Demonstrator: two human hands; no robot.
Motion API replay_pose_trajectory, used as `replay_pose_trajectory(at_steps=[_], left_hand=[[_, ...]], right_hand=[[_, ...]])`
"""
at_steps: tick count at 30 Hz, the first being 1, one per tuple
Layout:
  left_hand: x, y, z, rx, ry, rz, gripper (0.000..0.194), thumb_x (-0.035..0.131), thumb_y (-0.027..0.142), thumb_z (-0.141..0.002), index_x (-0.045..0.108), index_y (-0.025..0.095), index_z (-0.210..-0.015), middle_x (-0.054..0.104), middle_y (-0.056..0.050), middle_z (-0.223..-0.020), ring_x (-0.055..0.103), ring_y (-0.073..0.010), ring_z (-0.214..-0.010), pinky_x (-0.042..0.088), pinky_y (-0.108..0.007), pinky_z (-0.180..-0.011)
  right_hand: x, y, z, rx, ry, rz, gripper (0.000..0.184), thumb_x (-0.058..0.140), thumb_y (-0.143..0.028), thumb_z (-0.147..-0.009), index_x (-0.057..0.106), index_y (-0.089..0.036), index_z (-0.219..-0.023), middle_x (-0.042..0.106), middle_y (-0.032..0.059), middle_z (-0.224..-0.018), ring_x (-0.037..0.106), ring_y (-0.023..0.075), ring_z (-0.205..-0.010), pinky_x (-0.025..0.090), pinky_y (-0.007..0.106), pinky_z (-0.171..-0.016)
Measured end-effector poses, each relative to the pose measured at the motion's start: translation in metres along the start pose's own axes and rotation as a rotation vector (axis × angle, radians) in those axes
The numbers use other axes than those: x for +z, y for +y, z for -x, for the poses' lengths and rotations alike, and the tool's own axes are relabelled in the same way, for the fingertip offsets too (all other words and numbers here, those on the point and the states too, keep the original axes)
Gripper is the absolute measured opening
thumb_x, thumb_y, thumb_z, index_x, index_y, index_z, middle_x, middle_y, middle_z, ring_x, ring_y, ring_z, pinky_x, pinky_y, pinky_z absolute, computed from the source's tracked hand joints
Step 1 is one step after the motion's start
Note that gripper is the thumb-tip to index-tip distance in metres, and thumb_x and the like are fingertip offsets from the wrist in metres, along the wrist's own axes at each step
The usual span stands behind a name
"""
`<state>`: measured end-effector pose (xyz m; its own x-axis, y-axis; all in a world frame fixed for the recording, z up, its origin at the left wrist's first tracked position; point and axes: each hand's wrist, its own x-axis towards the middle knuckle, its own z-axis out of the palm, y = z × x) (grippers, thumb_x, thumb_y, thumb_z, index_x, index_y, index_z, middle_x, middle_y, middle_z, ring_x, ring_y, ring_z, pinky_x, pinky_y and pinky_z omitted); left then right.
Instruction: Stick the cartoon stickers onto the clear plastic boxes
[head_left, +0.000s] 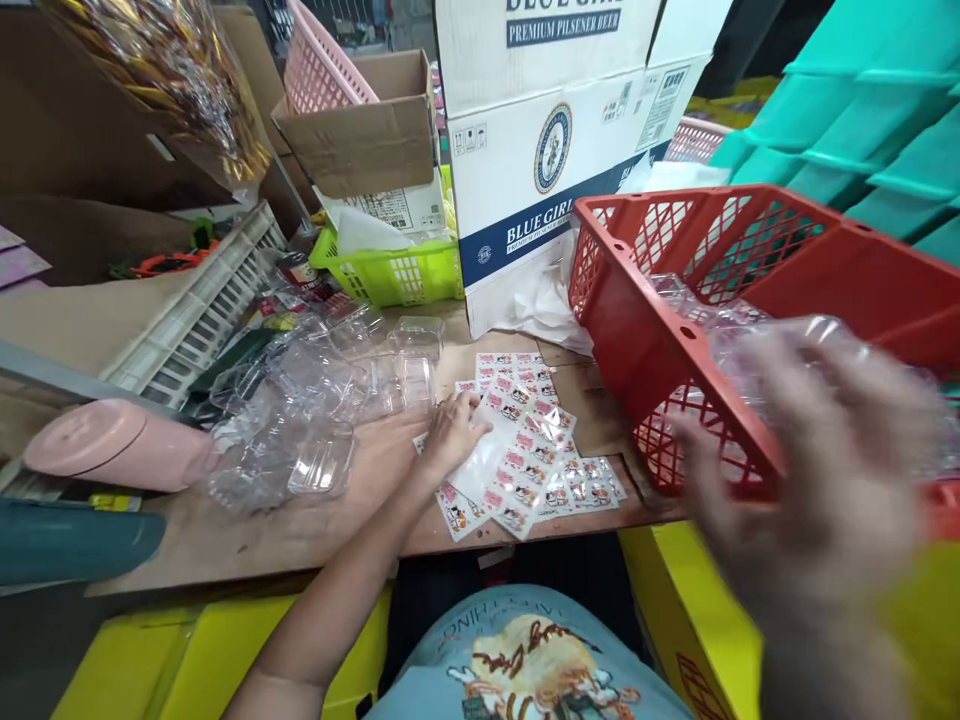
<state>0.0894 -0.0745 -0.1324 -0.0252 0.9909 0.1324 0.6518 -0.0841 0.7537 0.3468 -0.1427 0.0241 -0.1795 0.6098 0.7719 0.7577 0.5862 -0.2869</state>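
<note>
My left hand (452, 432) rests on a spread of small printed cards (534, 452) in clear sleeves on the brown cardboard work surface (300, 525); its fingers curl down onto the cards. My right hand (817, 470) is close to the camera and smeared by motion, in front of the tilted red mesh basket (645, 345). A clear plastic piece (810, 345) shows beside its fingers, but whether the hand grips it is unclear. More clear plastic lies inside the basket.
Several clear plastic shells (322, 400) lie left of the cards. Behind stand a white beer carton (555, 140), a green basket (390, 270), a pink basket (319, 65) and a cardboard box (367, 125). Teal crates (862, 130) stack at right; yellow boxes (679, 600) sit below.
</note>
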Motion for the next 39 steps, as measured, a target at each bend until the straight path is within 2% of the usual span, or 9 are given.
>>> replay_pose_trajectory(at_steps=[2,5,7,9,13,16,19,30,39], left_hand=[[0.000,-0.002,-0.002,0.013,0.013,0.046,0.023,0.073,0.011,-0.070,0.059,0.020,-0.086,0.058,0.000,-0.083,0.057,-0.0185,-0.080,0.047,-0.036,-0.082],[-0.004,-0.001,0.001,0.031,0.032,0.130,0.014,0.067,0.010,-0.074,0.059,0.019,-0.080,0.058,0.001,-0.080,0.055,-0.0145,-0.074,0.046,-0.029,-0.075],[-0.008,0.001,0.002,0.033,0.048,0.217,0.009,0.068,0.015,-0.076,0.061,0.019,-0.079,0.061,-0.001,-0.084,0.056,-0.0141,-0.077,0.045,-0.028,-0.076],[-0.013,0.005,0.003,0.018,0.032,0.332,0.010,0.071,0.022,-0.076,0.065,0.018,-0.081,0.064,-0.002,-0.083,0.057,-0.0139,-0.076,0.046,-0.027,-0.074],[-0.022,0.018,0.003,-0.147,-0.062,0.688,0.021,0.077,0.032,-0.073,0.071,0.015,-0.084,0.069,-0.002,-0.079,0.058,-0.0121,-0.068,0.046,-0.025,-0.067],[-0.024,0.028,0.003,-0.339,-0.096,0.980,0.026,0.083,0.032,-0.067,0.074,0.014,-0.084,0.071,-0.002,-0.078,0.060,-0.0116,-0.068,0.048,-0.025,-0.068],[-0.021,0.031,0.005,-0.429,-0.123,1.130,0.028,0.085,0.032,-0.065,0.075,0.014,-0.084,0.072,-0.003,-0.077,0.063,-0.0116,-0.067,0.050,-0.025,-0.067],[-0.018,0.025,0.013,-0.356,-0.190,0.905,0.034,0.085,0.030,-0.065,0.078,0.016,-0.095,0.077,-0.008,-0.095,0.066,-0.0206,-0.087,0.051,-0.031,-0.079],[-0.013,0.023,0.019,-0.423,-0.090,0.958,0.031,0.083,0.031,-0.065,0.077,0.015,-0.091,0.075,-0.006,-0.084,0.065,-0.0160,-0.075,0.050,-0.029,-0.072]], right_hand=[[0.046,-0.013,0.004,-0.039,-0.156,-0.057,0.057,0.061,-0.019,-0.089,0.047,-0.021,-0.144,0.052,0.0158,-0.141,0.047,0.0330,-0.132,0.038,0.054,-0.110],[0.122,-0.005,0.007,0.199,-0.398,-0.133,0.049,0.059,-0.021,-0.088,0.053,-0.010,-0.135,0.057,0.0233,-0.133,0.047,0.0389,-0.129,0.038,0.061,-0.104],[0.158,0.014,0.006,0.319,-0.483,-0.209,0.028,0.061,-0.018,-0.085,0.067,-0.011,-0.111,0.071,0.0171,-0.101,0.063,0.0329,-0.102,0.048,0.049,-0.089],[0.175,0.033,0.004,0.338,-0.513,-0.268,0.009,0.062,-0.019,-0.085,0.070,-0.015,-0.085,0.070,0.0075,-0.075,0.065,0.0229,-0.074,0.051,0.035,-0.072],[0.170,0.043,0.005,0.304,-0.406,-0.254,0.010,0.060,-0.022,-0.087,0.068,-0.017,-0.091,0.068,0.0074,-0.086,0.060,0.0225,-0.081,0.047,0.035,-0.076],[0.161,0.032,0.011,0.068,-0.319,-0.188,0.012,0.057,-0.024,-0.092,0.068,-0.019,-0.096,0.066,0.0103,-0.097,0.054,0.0264,-0.094,0.040,0.044,-0.089],[0.163,0.024,0.019,-0.097,-0.332,-0.194,0.012,0.059,-0.026,-0.093,0.069,-0.019,-0.090,0.066,0.0082,-0.087,0.052,0.0249,-0.087,0.041,0.043,-0.084],[0.173,0.027,0.033,-0.091,-0.409,-0.350,0.018,0.053,-0.020,-0.096,0.070,-0.016,-0.093,0.066,0.0095,-0.084,0.051,0.0231,-0.083,0.043,0.038,-0.076],[0.172,0.041,0.032,0.214,-0.298,-0.417,0.022,0.049,-0.022,-0.096,0.064,-0.019,-0.080,0.064,0.0060,-0.077,0.057,0.0197,-0.075,0.045,0.033,-0.071]])
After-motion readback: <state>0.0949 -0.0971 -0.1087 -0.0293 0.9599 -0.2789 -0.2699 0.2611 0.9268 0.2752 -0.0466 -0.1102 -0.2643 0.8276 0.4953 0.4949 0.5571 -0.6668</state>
